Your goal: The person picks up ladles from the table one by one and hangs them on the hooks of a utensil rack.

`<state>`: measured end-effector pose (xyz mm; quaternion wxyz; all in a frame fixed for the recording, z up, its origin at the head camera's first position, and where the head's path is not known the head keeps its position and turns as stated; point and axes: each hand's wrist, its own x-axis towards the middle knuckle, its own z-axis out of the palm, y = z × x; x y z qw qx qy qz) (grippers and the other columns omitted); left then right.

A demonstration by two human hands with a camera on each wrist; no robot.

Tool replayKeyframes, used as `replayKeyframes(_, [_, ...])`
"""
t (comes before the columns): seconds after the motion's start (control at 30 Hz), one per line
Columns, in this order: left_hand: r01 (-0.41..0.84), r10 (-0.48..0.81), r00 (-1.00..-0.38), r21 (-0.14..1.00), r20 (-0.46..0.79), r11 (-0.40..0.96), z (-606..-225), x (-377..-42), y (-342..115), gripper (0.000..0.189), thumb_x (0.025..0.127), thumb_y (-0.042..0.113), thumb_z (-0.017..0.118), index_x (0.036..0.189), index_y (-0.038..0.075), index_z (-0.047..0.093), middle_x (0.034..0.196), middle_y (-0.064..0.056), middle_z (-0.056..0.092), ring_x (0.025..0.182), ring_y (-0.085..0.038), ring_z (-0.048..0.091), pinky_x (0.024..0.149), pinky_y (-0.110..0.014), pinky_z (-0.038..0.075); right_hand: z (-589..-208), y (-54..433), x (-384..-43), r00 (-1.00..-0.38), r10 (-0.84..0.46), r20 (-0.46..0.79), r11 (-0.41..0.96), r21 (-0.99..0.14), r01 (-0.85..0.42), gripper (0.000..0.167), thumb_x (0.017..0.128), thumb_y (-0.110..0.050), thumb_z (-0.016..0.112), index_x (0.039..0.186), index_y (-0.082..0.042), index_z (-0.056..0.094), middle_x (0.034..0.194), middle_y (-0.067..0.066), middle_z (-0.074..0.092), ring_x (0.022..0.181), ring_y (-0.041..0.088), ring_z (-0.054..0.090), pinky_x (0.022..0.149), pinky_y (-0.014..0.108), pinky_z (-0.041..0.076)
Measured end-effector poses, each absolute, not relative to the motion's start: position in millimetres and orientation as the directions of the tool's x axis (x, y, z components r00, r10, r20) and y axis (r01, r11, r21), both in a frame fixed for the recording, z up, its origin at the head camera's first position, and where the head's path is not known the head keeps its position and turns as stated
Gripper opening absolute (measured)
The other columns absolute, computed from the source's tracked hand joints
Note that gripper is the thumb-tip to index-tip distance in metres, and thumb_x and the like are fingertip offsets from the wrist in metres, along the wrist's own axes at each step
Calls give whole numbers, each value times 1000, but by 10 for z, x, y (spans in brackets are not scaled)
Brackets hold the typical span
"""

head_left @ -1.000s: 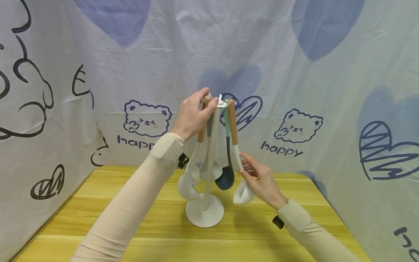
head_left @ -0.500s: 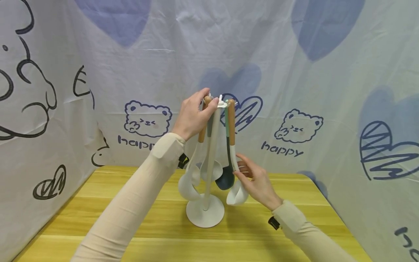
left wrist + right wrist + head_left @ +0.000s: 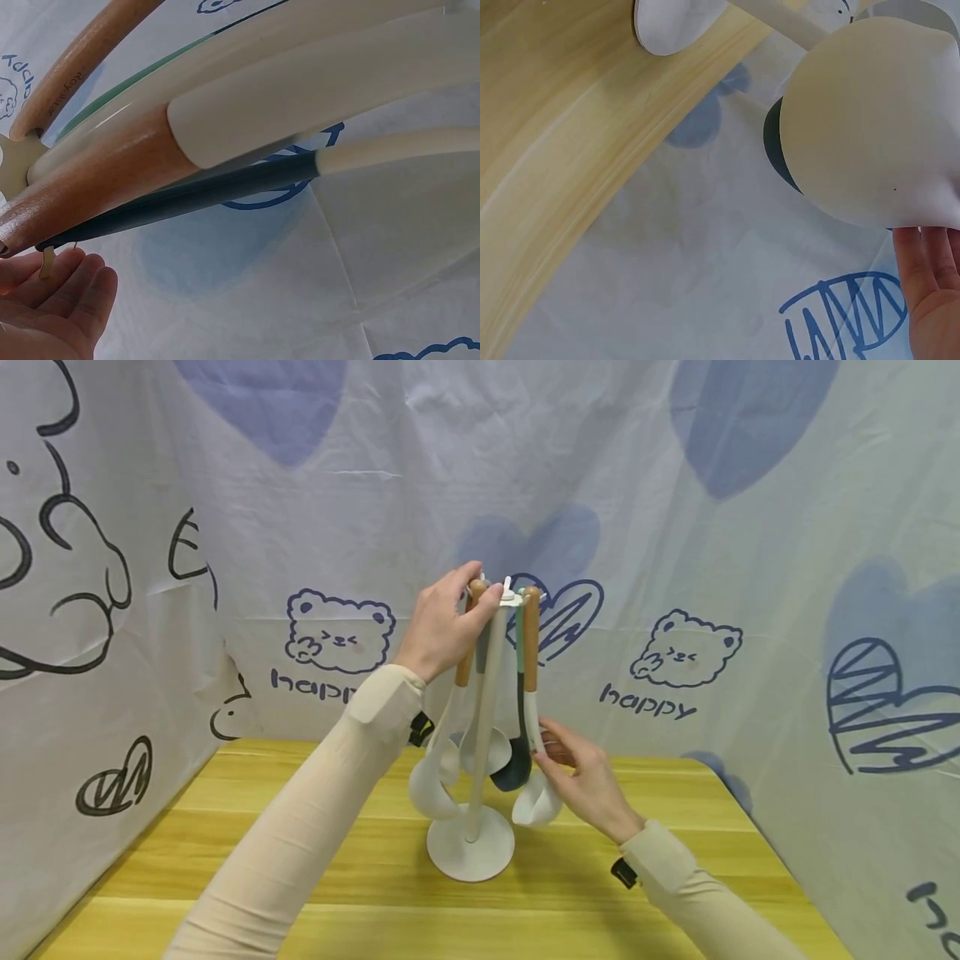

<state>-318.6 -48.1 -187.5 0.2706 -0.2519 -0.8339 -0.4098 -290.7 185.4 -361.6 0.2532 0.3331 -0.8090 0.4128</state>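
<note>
A white utensil stand (image 3: 471,852) with a round base stands upright on the table, kitchen tools hanging from its top. My left hand (image 3: 441,625) grips the stand's top, its thumb on the hook plate, beside the wooden handle of a white ladle (image 3: 429,787). In the left wrist view that wooden handle (image 3: 105,169) runs just above my fingers (image 3: 94,296). With my right hand (image 3: 588,777) I pinch the neck of another white ladle (image 3: 537,802), hanging by its wooden handle at the right. Its bowl (image 3: 877,120) hides part of a dark one in the right wrist view.
A dark ladle (image 3: 512,767) with a green handle hangs just behind the right-hand ladle. Near the pole hangs a white rounded utensil head (image 3: 493,750). The yellow wooden table (image 3: 375,893) ends at a printed cloth backdrop (image 3: 480,468).
My right hand has brought the white ladle leftward, toward the pole, so it now hangs more nearly straight beside the dark ladle. My left hand has stayed at the stand's top.
</note>
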Motion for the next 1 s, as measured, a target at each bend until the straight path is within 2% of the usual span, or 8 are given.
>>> replayKeyframes(0.5, [645, 195, -727, 557, 659, 523, -1878, -3170, -479, 60, 99, 47, 45, 148, 13, 43, 147, -9, 49, 133, -27, 49, 109, -46, 42, -3668, 1811, -2921, -661, -318, 679, 477, -488, -731, 49, 90, -1, 68, 137, -2, 54, 117, 15, 68, 95, 22, 70, 84, 32, 59])
replayKeyframes(0.8, [643, 177, -742, 612, 646, 461, -1915, -3158, -504, 62, 98, 52, 45, 149, 18, 41, 151, -4, 45, 131, -29, 51, 107, -45, 45, -3691, 1815, -2918, -680, -302, 668, 465, -520, -717, 48, 91, -2, 68, 136, -1, 54, 122, 19, 65, 100, 29, 69, 86, 40, 59])
replayKeyframes(1.0, [659, 182, -726, 595, 663, 460, -1972, -3119, -577, 61, 99, 50, 46, 150, 17, 39, 150, -7, 47, 135, -21, 47, 109, -41, 43, -3709, 1837, -2930, -672, -300, 677, 463, -512, -723, 46, 92, -5, 67, 136, -5, 55, 120, 16, 66, 102, 27, 69, 86, 36, 59])
